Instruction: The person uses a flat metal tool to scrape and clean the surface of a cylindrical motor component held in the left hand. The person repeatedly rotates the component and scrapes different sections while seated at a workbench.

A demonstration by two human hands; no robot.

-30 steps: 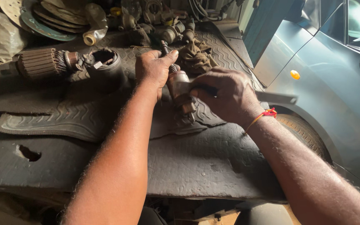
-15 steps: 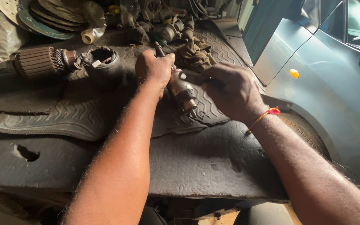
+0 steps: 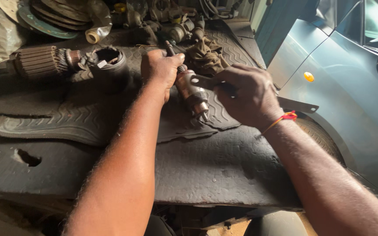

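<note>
My left hand is closed round the upper end of a small copper-coloured motor armature, held tilted over the black rubber mat. Its shaft tip points down toward me. My right hand grips a long flat metal strip with a hole near its end; the strip's holed end lies against the armature's side and its other end sticks out to the right past my wrist. A red thread band circles my right wrist.
A larger armature and a dark cylindrical housing lie at the back left. Metal discs, a tape roll, a brown rag and greasy parts crowd the back. A grey-blue car stands close on the right.
Both hands have lifted the armature slightly and tilted it. My right hand has shifted from gripping near the armature's lower end to laying the flat strip across its side.
</note>
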